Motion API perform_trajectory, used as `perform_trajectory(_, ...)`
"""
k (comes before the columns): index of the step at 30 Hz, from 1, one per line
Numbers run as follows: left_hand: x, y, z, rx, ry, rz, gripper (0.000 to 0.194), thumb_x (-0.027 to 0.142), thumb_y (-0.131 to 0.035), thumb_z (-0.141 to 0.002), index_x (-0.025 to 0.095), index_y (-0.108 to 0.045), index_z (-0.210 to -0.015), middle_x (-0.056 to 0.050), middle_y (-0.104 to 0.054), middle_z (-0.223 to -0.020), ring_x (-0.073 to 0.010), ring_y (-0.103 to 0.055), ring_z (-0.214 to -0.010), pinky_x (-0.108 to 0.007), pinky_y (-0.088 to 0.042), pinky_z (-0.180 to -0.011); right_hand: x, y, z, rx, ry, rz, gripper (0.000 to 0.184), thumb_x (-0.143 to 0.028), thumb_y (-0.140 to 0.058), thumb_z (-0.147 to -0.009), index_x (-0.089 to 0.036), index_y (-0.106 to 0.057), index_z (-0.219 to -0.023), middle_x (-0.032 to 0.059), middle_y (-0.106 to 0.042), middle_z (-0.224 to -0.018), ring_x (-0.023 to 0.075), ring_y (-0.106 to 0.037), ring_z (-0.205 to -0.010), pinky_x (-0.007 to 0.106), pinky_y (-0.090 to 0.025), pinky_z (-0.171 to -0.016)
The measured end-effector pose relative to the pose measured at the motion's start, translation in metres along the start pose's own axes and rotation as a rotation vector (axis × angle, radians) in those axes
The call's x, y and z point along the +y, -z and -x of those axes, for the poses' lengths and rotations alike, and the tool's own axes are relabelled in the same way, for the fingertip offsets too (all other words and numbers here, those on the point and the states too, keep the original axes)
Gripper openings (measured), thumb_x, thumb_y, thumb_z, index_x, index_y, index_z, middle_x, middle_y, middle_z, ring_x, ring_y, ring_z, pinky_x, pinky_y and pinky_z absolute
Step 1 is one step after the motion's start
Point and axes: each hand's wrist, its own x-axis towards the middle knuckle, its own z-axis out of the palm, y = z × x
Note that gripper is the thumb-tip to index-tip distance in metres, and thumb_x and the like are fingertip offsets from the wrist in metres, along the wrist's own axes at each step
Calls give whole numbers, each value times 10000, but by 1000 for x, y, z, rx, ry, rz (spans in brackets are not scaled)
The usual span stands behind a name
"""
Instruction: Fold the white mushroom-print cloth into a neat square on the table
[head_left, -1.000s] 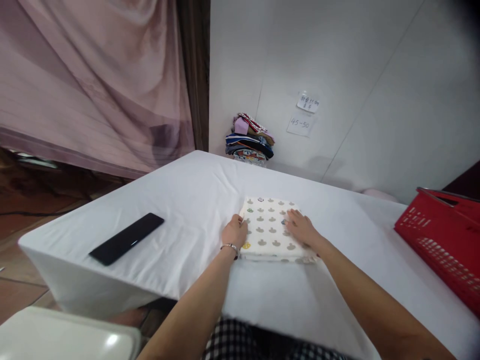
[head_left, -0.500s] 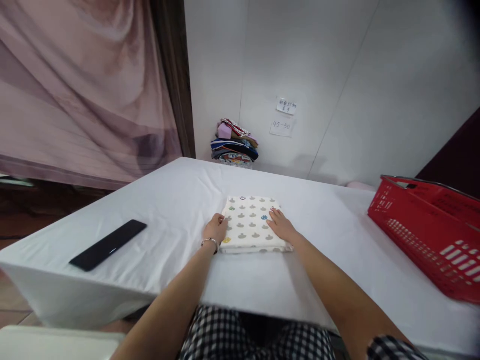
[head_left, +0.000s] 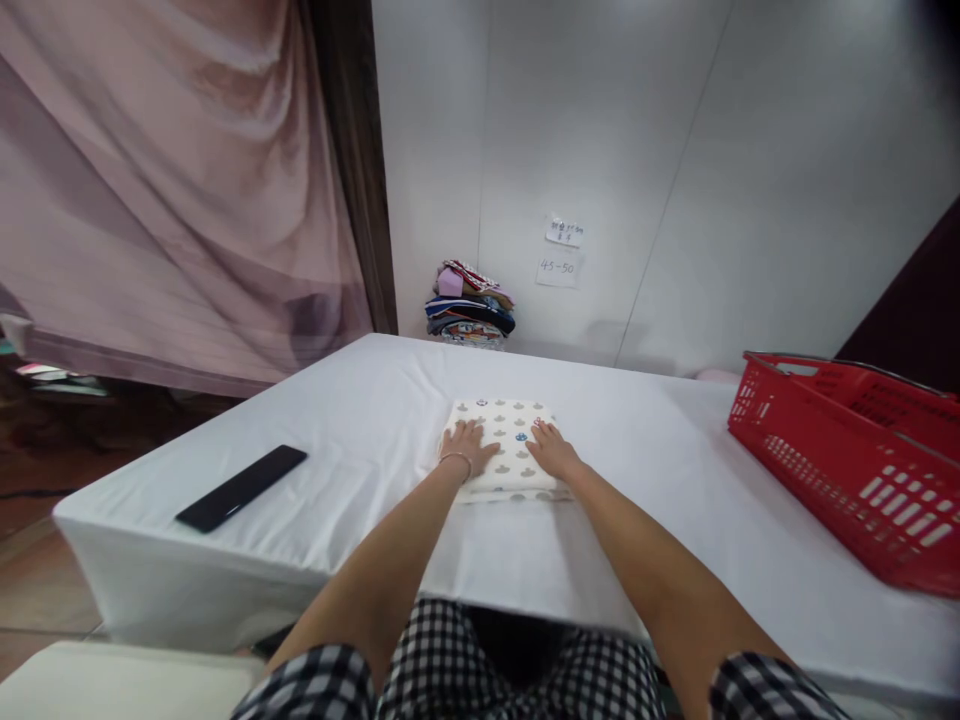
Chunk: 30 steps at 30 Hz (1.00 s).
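A folded white cloth point(head_left: 510, 462) printed with grey shapes and a few coloured ones lies flat in front of me, its folded edge facing me. My left hand point(head_left: 468, 448) rests palm down on its left part, fingers spread; a bracelet circles that wrist. On the cloth's right side lies my right hand point(head_left: 553, 448), also flat with fingers stretched out. Neither hand grips the fabric. Parts of the print are hidden under both hands.
The cloth lies on a white-covered table point(head_left: 360, 420). A black flat object point(head_left: 241, 488) lies to the left, and a red plastic basket point(head_left: 847, 460) stands on the right. Behind the table's far edge is a pile of folded fabrics point(head_left: 471, 305). Paper notes point(head_left: 559, 266) hang on the wall.
My left hand has moved from the cloth's left edge onto its top and spread its fingers. My right hand stays flat on the right side. The camera view has shifted slightly.
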Motion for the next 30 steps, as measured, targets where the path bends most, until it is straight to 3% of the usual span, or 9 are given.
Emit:
perform_trajectory(2,-6,-6,-1,-56,68,4,649,581,-301,-813,237,-332,-1362,-38,-183,-1485,-251,-89,-1366,-500,-83,-1080,-1,3,-1,-4,2,-10,518,-444,-240,-902,-202,-292,-1358,49,-113,-1498,234,-83,-1356,414,-248,-1023)
perform_trajectory(7,-15,-9,-2,-88,65,-40,715,623,-197,-809,232,-240,-1406,4,-99,-1498,-228,-32,-1372,-491,-56,-1087,-8,9,8,-15,-34,12,481,-428,-266,-894,-213,-357,-1314,56,-182,-1480,230,-135,-1342,432,-235,-1013)
perform_trajectory(11,-15,-11,-3,-102,64,-57,742,647,-166,-799,233,-220,-1413,9,-80,-1500,-233,-22,-1372,-490,-64,-1087,-9,-1,37,140,50,70,437,-449,-206,-916,-256,-448,-1225,48,-355,-1398,217,-244,-1298,477,-174,-1023)
perform_trajectory(15,-16,-11,-7,-98,55,-61,744,659,-182,-793,246,-225,-1411,-9,-91,-1501,-253,-33,-1370,-498,-74,-1081,-7,-13,62,261,86,90,432,-428,-218,-927,-252,-422,-1265,45,-320,-1427,215,-214,-1316,409,-226,-1010)
perform_trajectory(22,-21,0,-3,-146,-40,-113,580,574,-323,-809,344,-354,-1340,-17,-184,-1486,-286,-65,-1364,-578,-76,-1043,-5,-13,60,235,82,88,458,-420,-223,-931,-202,-425,-1280,69,-329,-1424,217,-223,-1321,368,-254,-1007)
perform_trajectory(26,-34,-7,15,-47,-16,-61,650,616,-229,-821,296,-267,-1386,-6,-142,-1496,-237,-66,-1369,-533,-60,-1070,-7,-11,61,225,100,102,451,-409,-222,-930,-198,-429,-1271,75,-328,-1423,221,-221,-1320,366,-255,-1003)
perform_trajectory(30,-40,-12,23,-24,20,-15,658,626,-204,-822,293,-256,-1387,17,-121,-1497,-209,-58,-1372,-515,-82,-1077,-10,-5,65,173,104,85,428,-394,-228,-927,-208,-439,-1250,68,-313,-1429,221,-213,-1320,371,-252,-996)
